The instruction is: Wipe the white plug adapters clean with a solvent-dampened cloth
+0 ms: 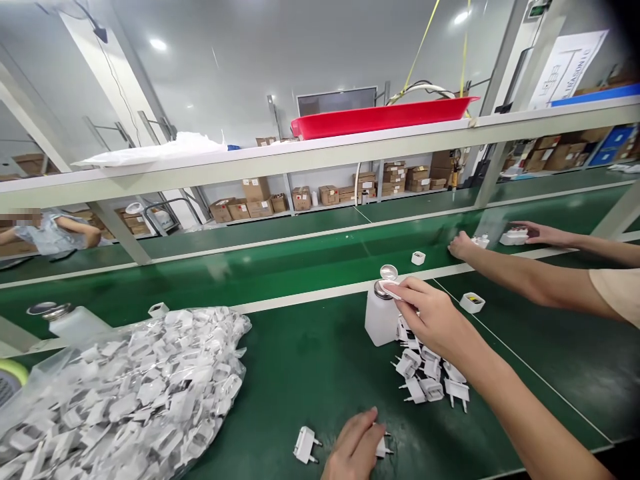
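My right hand (425, 310) is pinched on a small white piece (391, 288), pressed to the metal top of a white dispenser bottle (379, 320). Its round lid (389, 272) is flipped up. Whether the piece is cloth or plastic is unclear. Below that hand lies a pile of white two-pin plug parts (425, 375). At the bottom edge, my left hand (356, 443) has its fingers curled over another plug part (383, 447), whose pins stick out to the right. A loose plug part (306, 445) rests on the green bench just left of it.
A clear bag heaped with white plug parts (150, 393) fills the left side, a second bottle (77, 325) behind it. At right, another person's hands (463, 245) handle white pieces on the green belt (300, 267). An open white housing (472, 303) sits nearby. A red tray (385, 119) lies overhead.
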A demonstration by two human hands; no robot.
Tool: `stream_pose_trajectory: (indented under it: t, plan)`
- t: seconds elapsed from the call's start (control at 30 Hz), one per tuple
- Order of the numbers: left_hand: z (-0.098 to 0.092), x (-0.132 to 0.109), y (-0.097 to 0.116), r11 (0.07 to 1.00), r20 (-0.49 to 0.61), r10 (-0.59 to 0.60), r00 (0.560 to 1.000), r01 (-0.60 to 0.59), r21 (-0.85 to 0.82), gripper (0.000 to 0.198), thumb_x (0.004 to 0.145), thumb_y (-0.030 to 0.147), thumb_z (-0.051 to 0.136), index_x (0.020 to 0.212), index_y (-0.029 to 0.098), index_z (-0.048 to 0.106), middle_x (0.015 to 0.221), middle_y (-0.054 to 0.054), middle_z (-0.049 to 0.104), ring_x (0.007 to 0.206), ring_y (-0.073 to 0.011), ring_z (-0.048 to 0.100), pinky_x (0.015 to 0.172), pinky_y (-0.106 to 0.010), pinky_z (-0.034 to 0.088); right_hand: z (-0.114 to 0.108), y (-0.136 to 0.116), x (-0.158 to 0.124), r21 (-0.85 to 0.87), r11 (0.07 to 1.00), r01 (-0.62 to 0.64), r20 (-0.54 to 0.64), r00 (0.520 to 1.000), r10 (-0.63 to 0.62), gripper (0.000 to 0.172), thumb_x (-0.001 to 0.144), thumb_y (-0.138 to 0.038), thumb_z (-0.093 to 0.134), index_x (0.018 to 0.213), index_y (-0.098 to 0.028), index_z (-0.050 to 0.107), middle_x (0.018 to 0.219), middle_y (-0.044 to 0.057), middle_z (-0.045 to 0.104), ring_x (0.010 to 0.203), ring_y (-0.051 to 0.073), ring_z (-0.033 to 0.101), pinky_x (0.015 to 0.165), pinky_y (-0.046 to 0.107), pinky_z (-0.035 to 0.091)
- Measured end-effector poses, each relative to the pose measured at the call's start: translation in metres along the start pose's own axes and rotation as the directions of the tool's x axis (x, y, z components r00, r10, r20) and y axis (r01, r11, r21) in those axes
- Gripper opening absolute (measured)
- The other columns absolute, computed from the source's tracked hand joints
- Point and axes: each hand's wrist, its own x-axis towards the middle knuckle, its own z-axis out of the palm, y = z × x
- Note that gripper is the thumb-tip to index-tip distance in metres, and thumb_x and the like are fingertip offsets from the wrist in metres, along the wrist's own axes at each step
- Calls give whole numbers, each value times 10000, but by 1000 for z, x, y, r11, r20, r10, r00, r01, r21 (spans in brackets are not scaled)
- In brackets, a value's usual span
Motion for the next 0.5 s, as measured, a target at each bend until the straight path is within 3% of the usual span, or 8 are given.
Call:
stream_pose_trajectory:
  t: [0.07, 0.17, 0.4, 0.5]
  plan:
    - [2, -2, -5, 1000, -20, 11, 1000, -11, -29, 387, 1065, 257, 431, 1402, 199, 613, 1335, -190, 718, 1273, -271, 668, 1087, -383, 545, -3, -2, 3, -21, 1000, 10, 50, 999, -9, 380, 1029, -244, 395, 1242, -217, 708, 1162, 75, 660, 1026, 221, 656, 913, 375, 475]
    - [3, -2, -11, 996, -68, 3, 998, -9, -88, 583, 999, 513, 508, 1495, 209, 539, 1370, -191, 702, 1296, -307, 646, 1124, -433, 512, -6, -6, 7, -19, 1000, 1, 96, 995, 1, 387, 1021, -238, 384, 1204, -234, 726, 1155, 76, 661, 1013, 238, 653, 898, 399, 465]
    - [-3, 3, -11, 993, -56, -37, 998, 30, -115, 494, 1017, 497, 459, 1371, 209, 648, 1149, -152, 777, 1055, -280, 694, 995, -398, 567, -8, -6, 11, 180, 977, -112, 62, 993, 102, 320, 969, -246, 494, 1079, -249, 794, 1056, 55, 678, 975, 228, 640, 904, 390, 435]
    - [-5, 4, -10, 988, -57, -56, 997, 47, -146, 490, 1015, 517, 459, 1309, 196, 684, 1085, -159, 765, 993, -271, 693, 928, -371, 587, -6, -9, 3, 356, 908, -223, 9, 972, 235, 238, 923, -305, 602, 1021, -251, 812, 966, 43, 675, 843, 200, 608, 793, 355, 445]
